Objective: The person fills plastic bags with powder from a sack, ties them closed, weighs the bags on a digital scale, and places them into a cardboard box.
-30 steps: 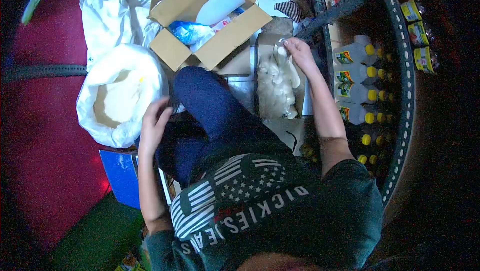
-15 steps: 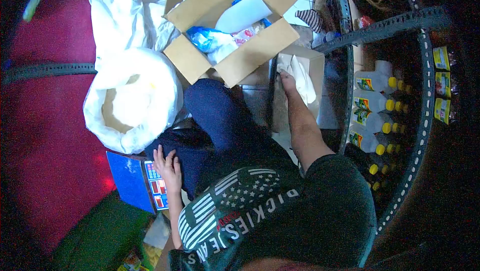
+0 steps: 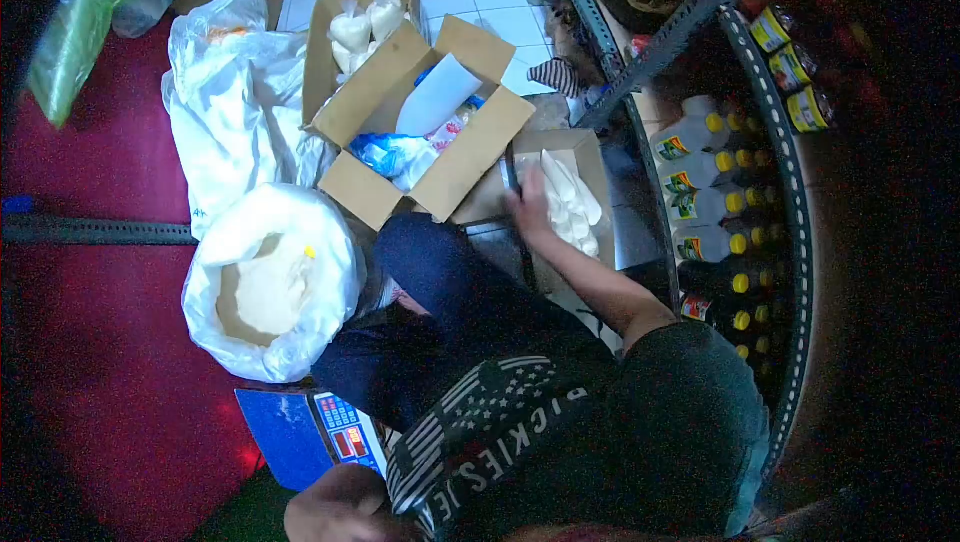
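Note:
My right hand point(image 3: 530, 202) hovers at the left side of a small cardboard box point(image 3: 588, 142). Its fingers look apart, slightly smeared, with nothing visible in them. Inside that box lie several white-filled bags point(image 3: 568, 204). Down at the bottom edge, my left hand point(image 3: 345, 520) is blurred close to my body, its fingers not readable. Near it sits a blue scale point(image 3: 285, 439) with a lit red display. Above the scale stands a large white sack point(image 3: 330, 337), its mouth rolled back around white powder point(image 3: 262, 297) with a small yellow thing in it.
An open carton point(image 3: 480, 157) ahead holds blue and white plastic bags and a white sheet. Behind it, another box point(image 3: 345, 4) contains filled white bags. Metal shelving point(image 3: 795, 212) on the right carries bottles with yellow caps point(image 3: 735, 200). A white plastic sack point(image 3: 225, 102) lies at left.
My right hand has come away from the white bags toward the box's left side. My left hand has left the scale's edge and drawn back toward my body. The view has shifted.

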Demonstrator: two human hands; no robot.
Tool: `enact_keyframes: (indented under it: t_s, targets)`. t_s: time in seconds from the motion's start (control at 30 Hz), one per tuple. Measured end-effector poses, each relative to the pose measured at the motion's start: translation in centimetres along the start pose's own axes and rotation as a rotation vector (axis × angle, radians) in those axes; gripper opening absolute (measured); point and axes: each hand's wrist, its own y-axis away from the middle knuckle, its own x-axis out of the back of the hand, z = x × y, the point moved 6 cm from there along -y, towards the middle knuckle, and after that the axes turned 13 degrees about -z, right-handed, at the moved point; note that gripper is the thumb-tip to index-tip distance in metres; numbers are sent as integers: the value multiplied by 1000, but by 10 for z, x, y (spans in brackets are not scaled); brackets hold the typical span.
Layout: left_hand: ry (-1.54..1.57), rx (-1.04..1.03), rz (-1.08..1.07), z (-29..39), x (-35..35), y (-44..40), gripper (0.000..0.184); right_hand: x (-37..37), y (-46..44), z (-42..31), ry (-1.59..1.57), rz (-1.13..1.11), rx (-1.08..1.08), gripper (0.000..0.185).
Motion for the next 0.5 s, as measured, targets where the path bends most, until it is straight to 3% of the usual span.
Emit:
enact_keyframes:
  t_s: [0.07,0.13,0.23,0.27,0.37,0.5]
  targets:
    - [-16,39,2,-10,-4,-4,37,-15,12,-54,30,63,203,61]
    - [-48,90,27,-15,-9,-4,37,-18,28,-119,-138,-142,188,65]
    - [-103,161,80,-15,-15,-2,35,-18,47,-168,64,-238,395,68]
    - [-119,184,99,-14,-17,-2,35,-26,43,-162,-14,-358,336,70]
    - [-191,254,177,-12,-22,-2,34,-33,42,-154,35,-419,296,70]
    - [-278,325,286,-6,-31,-2,33,-31,44,-161,83,-278,358,71]
